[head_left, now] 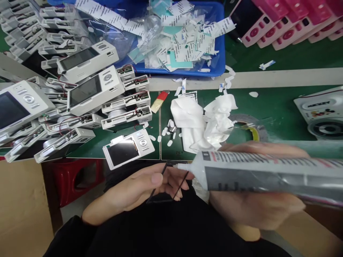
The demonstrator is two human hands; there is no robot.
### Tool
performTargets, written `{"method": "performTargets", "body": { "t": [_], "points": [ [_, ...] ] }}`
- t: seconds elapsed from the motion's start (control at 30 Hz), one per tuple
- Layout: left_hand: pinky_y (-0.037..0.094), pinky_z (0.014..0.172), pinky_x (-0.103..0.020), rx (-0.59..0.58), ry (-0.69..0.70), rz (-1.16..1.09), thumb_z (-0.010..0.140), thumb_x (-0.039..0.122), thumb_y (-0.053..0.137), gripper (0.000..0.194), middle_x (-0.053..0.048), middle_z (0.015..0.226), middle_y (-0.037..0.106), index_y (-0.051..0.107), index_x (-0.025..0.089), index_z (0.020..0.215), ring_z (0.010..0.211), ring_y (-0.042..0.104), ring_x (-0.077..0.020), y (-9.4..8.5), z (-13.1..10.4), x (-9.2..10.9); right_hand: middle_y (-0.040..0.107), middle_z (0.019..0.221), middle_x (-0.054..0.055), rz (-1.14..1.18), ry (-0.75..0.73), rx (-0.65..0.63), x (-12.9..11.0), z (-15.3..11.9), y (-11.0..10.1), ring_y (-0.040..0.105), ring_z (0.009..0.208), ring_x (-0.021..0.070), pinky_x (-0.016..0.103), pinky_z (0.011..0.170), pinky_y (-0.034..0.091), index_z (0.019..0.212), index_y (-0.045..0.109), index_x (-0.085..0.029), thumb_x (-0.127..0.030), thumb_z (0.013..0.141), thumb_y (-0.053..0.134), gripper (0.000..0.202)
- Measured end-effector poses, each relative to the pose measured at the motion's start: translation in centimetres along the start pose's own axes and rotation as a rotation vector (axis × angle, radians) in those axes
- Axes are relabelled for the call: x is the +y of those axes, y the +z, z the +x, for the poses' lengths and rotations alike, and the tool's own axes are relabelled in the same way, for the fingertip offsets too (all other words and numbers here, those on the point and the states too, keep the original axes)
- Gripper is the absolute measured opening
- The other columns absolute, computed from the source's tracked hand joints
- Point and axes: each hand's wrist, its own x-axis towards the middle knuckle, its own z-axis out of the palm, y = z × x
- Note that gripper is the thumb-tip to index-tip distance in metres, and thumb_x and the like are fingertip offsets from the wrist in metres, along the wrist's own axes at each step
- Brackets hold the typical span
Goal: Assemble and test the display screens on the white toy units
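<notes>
The blue tray (221, 43) at the far middle is heaped with paper strips (184, 50) and teal scraps (180, 64), with clear plastic (112, 37) bunched at its left; a few strips poke over the rim. The tube (257, 175), a grey and white one, lies across the near right, its contents out of sight.

The right hand (257, 194) is closed around the tube, which hides part of the palm and fingers. The left hand (152, 184) pinches a thin black-edged frame (160, 202) by its left side, thumb on top, the other fingers loosely curled beneath. The frame is at the near middle, tilted, with the tube's nozzle (184, 166) at its far end; whether they touch cannot be told.

Crumpled tissue (189, 114) stands between the hands and the tray, with small white tabs (169, 143) scattered to its left and a tape roll (259, 134) to its right. A white device (128, 148) lies face up left of the frame. White cases (125, 117) with exposed wires crowd the left, pink cases (281, 35) lean in a row at far right, and a printed white case (321, 110) sits at right.
</notes>
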Motion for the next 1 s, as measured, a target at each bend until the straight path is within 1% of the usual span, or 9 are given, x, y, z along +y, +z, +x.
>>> {"method": "performTargets", "body": {
  "t": [0.07,0.2,0.43,0.57,0.67,0.77,0.83,0.9,1.0],
  "points": [
    [0.046,0.092,-0.042,0.010,-0.021,-0.002,0.090,0.073,0.066,0.076,-0.018,0.119,0.069,0.072,0.011,0.132,0.097,0.061,-0.0258,0.0,0.2,0.1,0.066,0.110,0.003,0.162,-0.016,0.143,-0.3,1.0,1.3,0.068,0.088,0.0248,0.043,0.077,0.055,0.126,0.069,-0.036,-0.068,0.103,0.054,0.043],
    [0.047,0.093,-0.040,0.018,-0.041,-0.002,0.088,0.073,0.070,0.075,-0.016,0.116,0.069,0.074,0.011,0.131,0.096,0.062,-0.0245,0.0,0.5,0.4,0.070,0.097,0.003,0.449,0.009,0.262,-0.9,2.2,3.0,0.064,0.076,0.0218,0.039,0.067,0.053,0.109,0.079,-0.028,-0.055,0.099,0.066,0.031],
    [0.049,0.089,-0.029,-0.007,-0.012,-0.086,0.092,0.063,0.075,0.056,-0.009,0.108,0.071,0.081,0.019,0.126,0.092,0.061,-0.0171,-0.1,0.2,0.7,0.071,0.093,0.002,0.622,0.110,0.267,-1.3,3.5,4.5,0.065,0.076,0.0192,0.033,0.066,0.056,0.102,0.082,-0.028,-0.054,0.095,0.076,0.028],
    [0.049,0.089,-0.029,-0.003,-0.034,-0.092,0.090,0.064,0.077,0.053,-0.007,0.107,0.070,0.083,0.022,0.123,0.092,0.062,-0.0169,-0.1,0.0,1.2,0.071,0.093,0.002,0.578,0.137,0.174,-1.6,3.9,4.6,0.065,0.075,0.0203,0.033,0.068,0.055,0.102,0.079,-0.033,-0.057,0.099,0.069,0.027],
    [0.048,0.086,-0.029,-0.009,-0.042,-0.092,0.087,0.066,0.080,0.056,-0.007,0.104,0.070,0.083,0.022,0.122,0.090,0.062,-0.0175,-0.1,0.0,1.3,0.071,0.102,0.003,0.483,0.188,-0.035,-1.3,4.2,3.3,0.059,0.066,0.0199,0.033,0.056,0.047,0.117,0.073,-0.039,-0.054,0.112,0.036,0.040],
    [0.048,0.085,-0.029,-0.041,-0.035,-0.096,0.088,0.067,0.077,0.058,-0.007,0.103,0.070,0.083,0.022,0.123,0.088,0.063,-0.0175,-0.4,-0.1,1.3,0.062,0.093,0.006,0.559,0.400,-0.182,-0.4,4.9,0.8,0.032,0.053,0.0161,0.031,0.041,0.026,0.120,0.070,-0.038,-0.057,0.111,0.023,0.052],
    [0.048,0.085,-0.029,-0.065,-0.014,-0.103,0.089,0.068,0.074,0.060,-0.008,0.103,0.070,0.082,0.021,0.125,0.087,0.063,-0.0178,-0.7,-0.3,1.2,0.042,0.076,0.002,0.613,0.481,-0.153,0.3,5.4,-1.2,0.018,0.053,0.0157,0.029,0.039,0.018,0.107,0.073,-0.035,-0.059,0.110,0.025,0.054],
    [0.049,0.085,-0.030,-0.079,0.011,-0.112,0.091,0.068,0.071,0.061,-0.010,0.106,0.071,0.081,0.020,0.128,0.088,0.063,-0.0189,-1.1,-0.5,1.1,0.018,0.071,-0.004,0.587,0.475,-0.065,1.0,5.7,-3.2,0.009,0.055,0.0157,0.029,0.039,0.010,0.093,0.073,-0.032,-0.060,0.108,0.033,0.051],
    [0.051,0.087,-0.034,-0.081,0.026,-0.106,0.092,0.067,0.066,0.066,-0.014,0.110,0.072,0.078,0.015,0.131,0.089,0.064,-0.0220,-1.6,-0.7,0.9,0.005,0.077,-0.006,0.505,0.513,0.057,1.7,5.9,-5.6,0.002,0.058,0.0144,0.029,0.043,0.002,0.082,0.070,-0.030,-0.064,0.097,0.061,0.038]
  ]
}}
